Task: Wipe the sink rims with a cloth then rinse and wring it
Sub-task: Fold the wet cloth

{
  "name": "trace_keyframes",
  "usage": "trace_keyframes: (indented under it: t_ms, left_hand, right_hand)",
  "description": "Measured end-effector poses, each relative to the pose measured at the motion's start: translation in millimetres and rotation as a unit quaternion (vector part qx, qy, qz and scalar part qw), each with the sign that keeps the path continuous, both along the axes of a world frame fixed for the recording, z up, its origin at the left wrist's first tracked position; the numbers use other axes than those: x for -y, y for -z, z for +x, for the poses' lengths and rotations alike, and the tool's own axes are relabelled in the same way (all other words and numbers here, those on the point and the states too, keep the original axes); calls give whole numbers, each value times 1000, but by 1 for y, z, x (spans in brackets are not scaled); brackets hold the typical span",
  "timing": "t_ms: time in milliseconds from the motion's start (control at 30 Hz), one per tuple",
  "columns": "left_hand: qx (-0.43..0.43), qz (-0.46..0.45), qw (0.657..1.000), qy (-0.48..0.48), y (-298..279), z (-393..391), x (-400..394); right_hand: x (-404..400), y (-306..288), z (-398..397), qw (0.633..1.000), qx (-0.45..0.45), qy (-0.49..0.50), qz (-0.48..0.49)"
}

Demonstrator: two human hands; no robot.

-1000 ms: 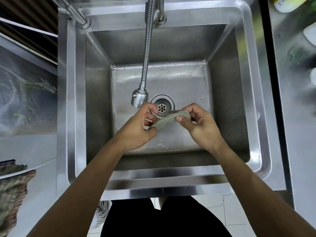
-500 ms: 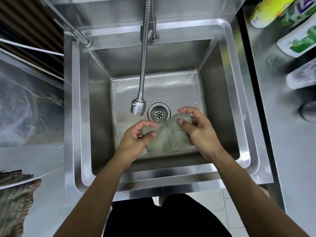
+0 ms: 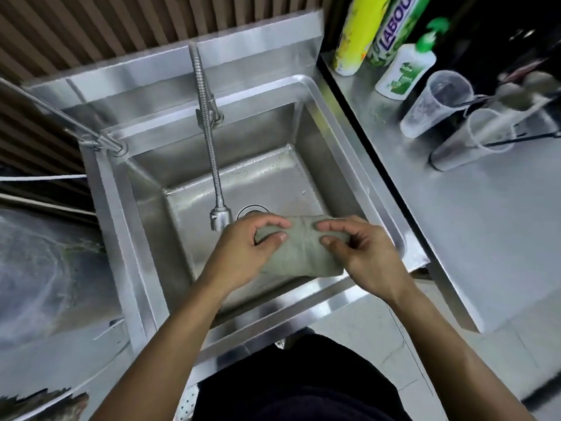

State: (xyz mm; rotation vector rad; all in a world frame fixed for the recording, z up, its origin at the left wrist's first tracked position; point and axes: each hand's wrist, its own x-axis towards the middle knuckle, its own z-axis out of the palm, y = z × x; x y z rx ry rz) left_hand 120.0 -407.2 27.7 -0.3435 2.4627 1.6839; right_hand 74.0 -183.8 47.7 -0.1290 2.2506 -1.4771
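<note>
A grey-green cloth hangs spread between both hands over the near part of the steel sink. My left hand pinches its left top edge between thumb and fingers. My right hand pinches its right top edge the same way. The flexible faucet hose ends in a spray head just left of the cloth, with no water visibly running. The drain is partly hidden behind my left hand.
On the steel counter to the right stand a yellow bottle, a green-labelled bottle, a white soap pump bottle and two clear plastic cups lying tilted. A metal pipe runs at the left.
The twisted cloth has been opened out flat between my hands. The view has tilted up and right, bringing the counter bottles and cups into sight.
</note>
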Motion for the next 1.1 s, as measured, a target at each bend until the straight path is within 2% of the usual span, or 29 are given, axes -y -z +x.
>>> trace_keyframes:
  t_ms: [133, 333, 467, 633, 733, 833, 900, 967, 1100]
  left_hand:
    - [-18, 26, 999, 38, -11, -20, -37]
    - [-23, 23, 979, 203, -9, -49, -136]
    - [-13, 19, 952, 305, -2, -62, -217]
    - [-68, -42, 939, 333, 8, -79, -293]
    - [-98, -96, 929, 344, 18, -92, -327]
    - [-108, -192, 911, 348, 41, -104, -345]
    - [-112, -261, 891, 354, 55, -103, -354]
    - [-124, -282, 884, 351, 64, -95, -361]
    - [-130, -268, 906, 300, 72, -78, -369]
  right_hand:
    - [-33, -11, 33, 990, -16, 138, -6]
    - [-112, -15, 78, 940, -13, 339, -20]
    - [-178, -5, 99, 910, -2, 413, -24]
    - [-243, 12, 99, 907, 25, 419, -27]
    - [-274, 25, 82, 914, 5, 405, 18]
    - [-298, 44, 62, 951, 2, 280, 128]
    - [-311, 56, 53, 959, -2, 169, 229]
    - [-321, 61, 48, 949, -62, 99, 292]
    - [-334, 68, 35, 909, -223, 38, 351]
